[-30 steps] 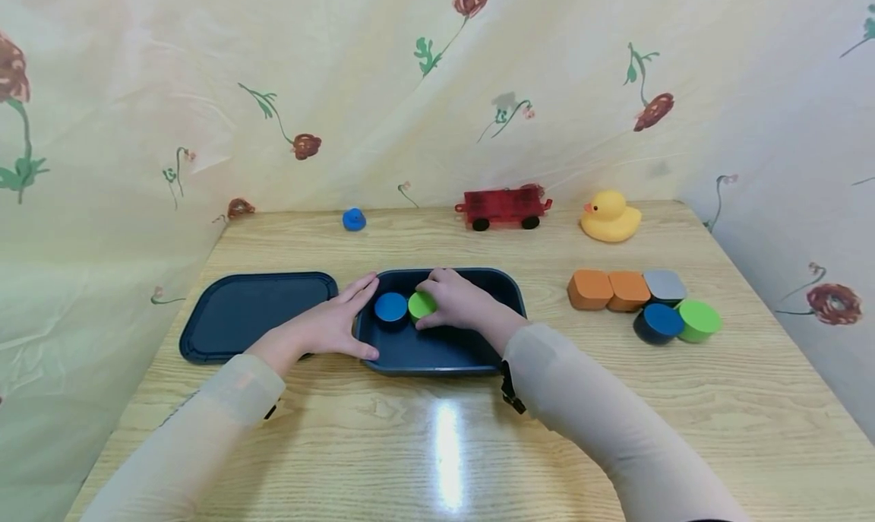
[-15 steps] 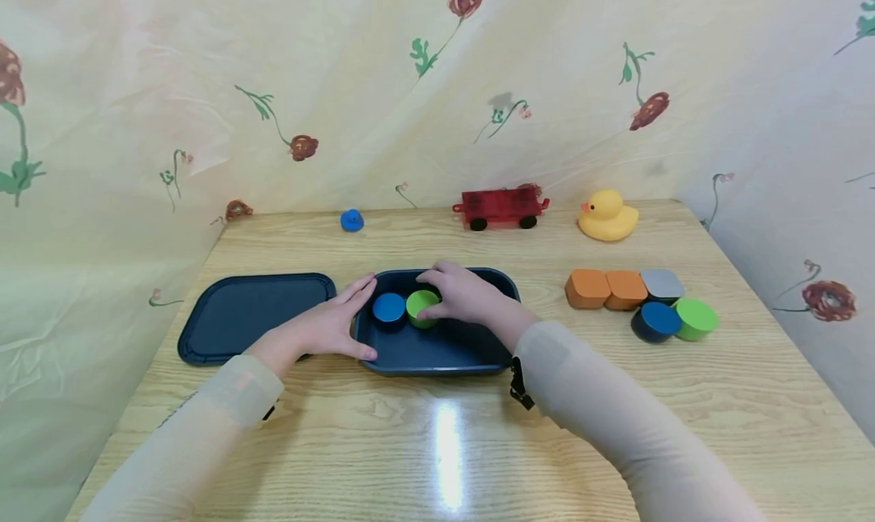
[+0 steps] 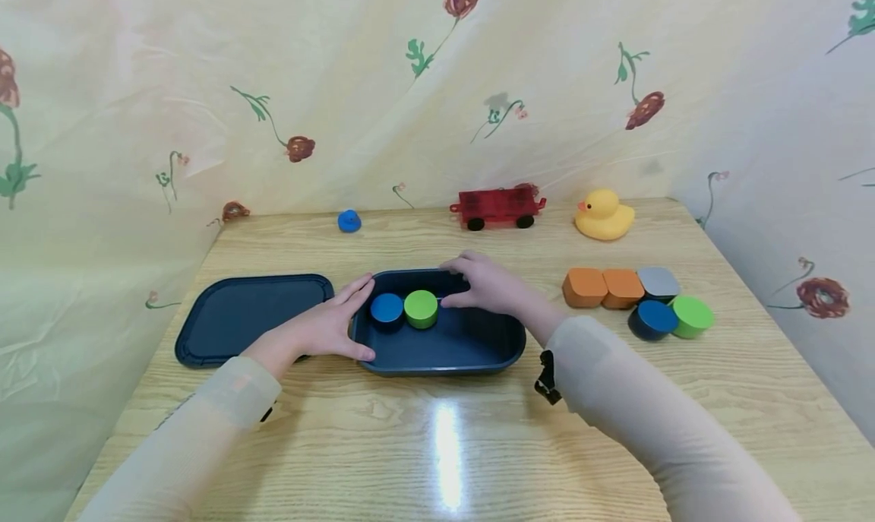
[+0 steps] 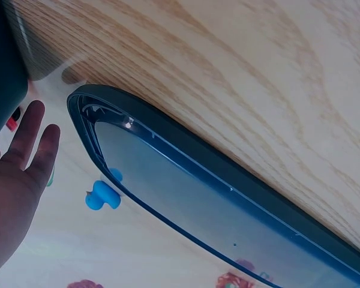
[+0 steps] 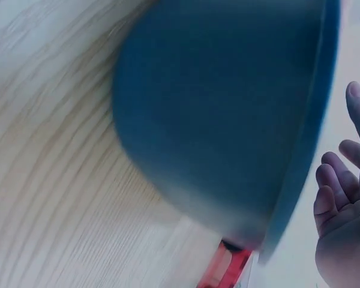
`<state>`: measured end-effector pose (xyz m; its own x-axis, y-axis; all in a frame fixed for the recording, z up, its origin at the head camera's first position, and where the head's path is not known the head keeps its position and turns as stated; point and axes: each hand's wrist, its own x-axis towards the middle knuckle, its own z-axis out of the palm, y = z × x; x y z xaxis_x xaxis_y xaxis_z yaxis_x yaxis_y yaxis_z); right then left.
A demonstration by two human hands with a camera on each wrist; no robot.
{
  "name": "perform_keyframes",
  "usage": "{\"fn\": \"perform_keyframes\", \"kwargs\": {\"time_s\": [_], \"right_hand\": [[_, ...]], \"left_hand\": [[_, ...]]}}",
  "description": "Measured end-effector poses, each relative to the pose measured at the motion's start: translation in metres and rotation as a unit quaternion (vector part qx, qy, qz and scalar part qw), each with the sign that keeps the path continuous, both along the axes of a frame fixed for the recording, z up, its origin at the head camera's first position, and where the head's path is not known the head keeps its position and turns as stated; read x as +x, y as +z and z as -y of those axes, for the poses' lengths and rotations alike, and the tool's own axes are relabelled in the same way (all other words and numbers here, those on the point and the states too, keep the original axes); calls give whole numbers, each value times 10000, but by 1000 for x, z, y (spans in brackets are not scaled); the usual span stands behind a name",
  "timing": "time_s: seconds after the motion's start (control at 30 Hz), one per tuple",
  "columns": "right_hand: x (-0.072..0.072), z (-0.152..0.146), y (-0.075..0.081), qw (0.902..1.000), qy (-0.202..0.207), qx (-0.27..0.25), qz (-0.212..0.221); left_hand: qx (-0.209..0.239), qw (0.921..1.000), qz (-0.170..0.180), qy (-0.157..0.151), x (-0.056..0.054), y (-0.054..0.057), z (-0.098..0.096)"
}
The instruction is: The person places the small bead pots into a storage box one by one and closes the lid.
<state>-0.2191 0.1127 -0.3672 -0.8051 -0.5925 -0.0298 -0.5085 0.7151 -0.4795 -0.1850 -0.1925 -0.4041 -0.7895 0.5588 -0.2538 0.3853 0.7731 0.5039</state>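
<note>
- One pale floral sheet [image 3: 342, 96] is hanging behind the light wood-grain worktop [image 3: 342, 438], which is carrying everything.
- A dark-blue, rounded-rectangular, plastic-looking box [image 3: 451, 349] is standing mid-worktop, its long axis running left to right; a flat, dark-blue, rimmed panel [image 3: 253, 317] is lying to its left.
- The left hand [image 3: 333, 328] is resting along the box's left end, fingers straight; the right hand [image 3: 488, 285] is hovering near its far rim, fingers loosely spread, holding nothing.
- A red translucent wagon [image 3: 499, 205] and a yellow duck [image 3: 604, 216] are standing at the back.
- Right of the box, nearer the right hand, five coloured blocks [image 3: 654, 321] are clustering.
- Inside, a lime-green cylinder [image 3: 420, 309] is sitting just left of the right thumb; a blue cylinder [image 3: 386, 309] is sitting beside it, nearer the left hand.
</note>
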Motion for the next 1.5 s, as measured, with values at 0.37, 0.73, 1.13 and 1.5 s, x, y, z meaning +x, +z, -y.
{"fn": "perform_keyframes", "kwargs": {"time_s": [0.37,0.73,1.13,1.5], "right_hand": [[-1,-48,6,9984,-533,-74,148],[7,-108,5,9954,-937,18,184],[22,-164,0,9921,-1227,272,-21],[33,-208,-9,9898,-1160,426,-702]], "left_hand": [[-2,10000,14,15,0,1,0],[-3,10000,34,52,1,2,-1],[-16,10000,83,46,1,1,-1],[-11,9999,97,96,1,2,-2]]}}
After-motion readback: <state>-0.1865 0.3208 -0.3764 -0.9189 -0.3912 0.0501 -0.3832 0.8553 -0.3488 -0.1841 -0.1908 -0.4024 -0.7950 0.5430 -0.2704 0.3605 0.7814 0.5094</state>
